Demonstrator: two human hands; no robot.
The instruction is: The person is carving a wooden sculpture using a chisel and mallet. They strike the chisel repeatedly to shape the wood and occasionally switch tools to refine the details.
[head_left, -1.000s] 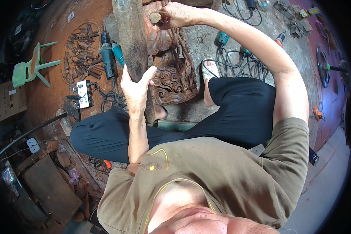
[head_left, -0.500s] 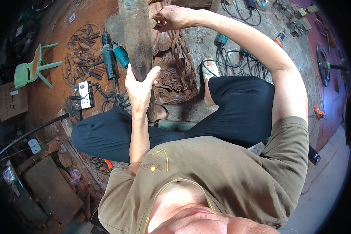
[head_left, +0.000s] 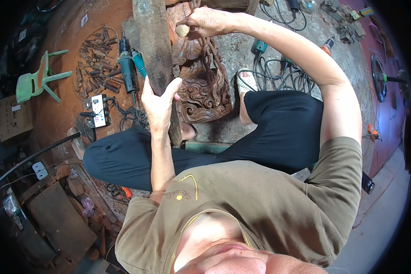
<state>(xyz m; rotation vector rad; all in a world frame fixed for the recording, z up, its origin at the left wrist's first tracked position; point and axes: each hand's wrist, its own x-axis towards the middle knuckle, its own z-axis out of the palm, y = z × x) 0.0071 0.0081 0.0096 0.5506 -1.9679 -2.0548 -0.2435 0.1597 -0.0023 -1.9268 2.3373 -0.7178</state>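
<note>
My left hand (head_left: 158, 106) is wrapped round the lower part of a long, dark wooden plank (head_left: 153, 43), its thumb on the right side. The plank runs from the top edge down between my legs. Farther up, to the right of the plank, my right hand (head_left: 210, 22) is closed on a stick with a pale round end (head_left: 182, 30); the rest of it is hidden. Beneath my right hand and beside the plank lies a brown wood carving (head_left: 204, 98) with swirls and chain-like strands, partly covered by the plank.
Rotary power tools (head_left: 127, 68) lie left of the plank, near a white control box (head_left: 100, 111) and many wooden-handled chisels (head_left: 98, 64). A green chair (head_left: 40, 81) stands at far left. Tangled black cables (head_left: 287, 75) lie on the right beyond my foot.
The plank and my left hand have shifted slightly left, uncovering more of the carving. My right hand has turned and lowered a little, bringing the stick's pale round end into view.
</note>
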